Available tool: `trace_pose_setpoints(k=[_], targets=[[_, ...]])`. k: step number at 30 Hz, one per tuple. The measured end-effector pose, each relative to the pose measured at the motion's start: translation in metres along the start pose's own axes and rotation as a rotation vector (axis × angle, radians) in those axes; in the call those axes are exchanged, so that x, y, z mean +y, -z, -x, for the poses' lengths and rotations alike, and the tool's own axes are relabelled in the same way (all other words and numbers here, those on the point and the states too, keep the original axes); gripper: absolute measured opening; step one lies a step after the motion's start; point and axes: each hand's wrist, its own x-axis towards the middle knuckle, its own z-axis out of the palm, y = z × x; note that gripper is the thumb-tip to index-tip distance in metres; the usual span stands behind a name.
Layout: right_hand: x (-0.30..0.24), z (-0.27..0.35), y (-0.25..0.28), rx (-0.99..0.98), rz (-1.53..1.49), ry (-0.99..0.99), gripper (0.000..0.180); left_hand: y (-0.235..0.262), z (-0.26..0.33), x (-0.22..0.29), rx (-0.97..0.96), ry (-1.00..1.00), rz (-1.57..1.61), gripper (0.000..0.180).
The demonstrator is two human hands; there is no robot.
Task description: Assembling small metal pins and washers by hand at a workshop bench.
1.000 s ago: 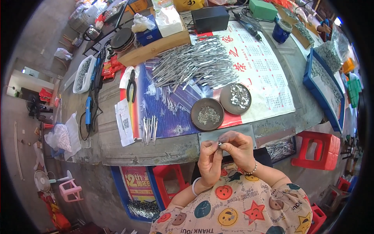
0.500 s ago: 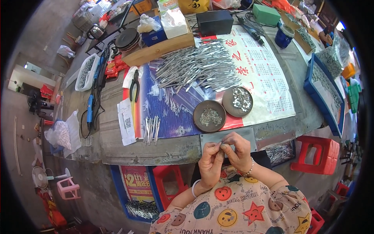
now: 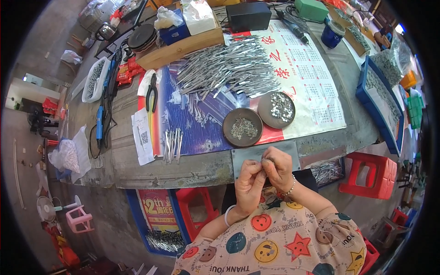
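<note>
Pinching fingers of left hand and right hand together, lower centre, can't tell on what. Got plenty of metal bits left in brown dishes mid-frame. Guessing early days: only a few strips set apart left of centre versus a huge heap, upper centre.

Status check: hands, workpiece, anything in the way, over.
Left hand and right hand: fingertips pinched together. Anything between them hidden. Grey plate at fingertips, brown bowl of metal bits beyond; no obstruction seen.
</note>
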Motion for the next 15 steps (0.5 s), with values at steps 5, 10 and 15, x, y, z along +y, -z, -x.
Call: trace_pose_setpoints(k=[5,10,15], targets=[[0.008,0.004,0.006,-0.092,0.062,0.052,0.032,0.001,0.000,0.001,-0.029,-0.024,-0.045,0.021],[0.003,0.013,0.002,-0.190,0.056,0.020,0.032,0.006,0.000,0.004,-0.013,-0.069,-0.152,0.024],[0.012,0.006,0.010,-0.149,0.045,-0.130,0.029,0.003,0.000,0.002,0.032,0.116,0.066,0.024]])
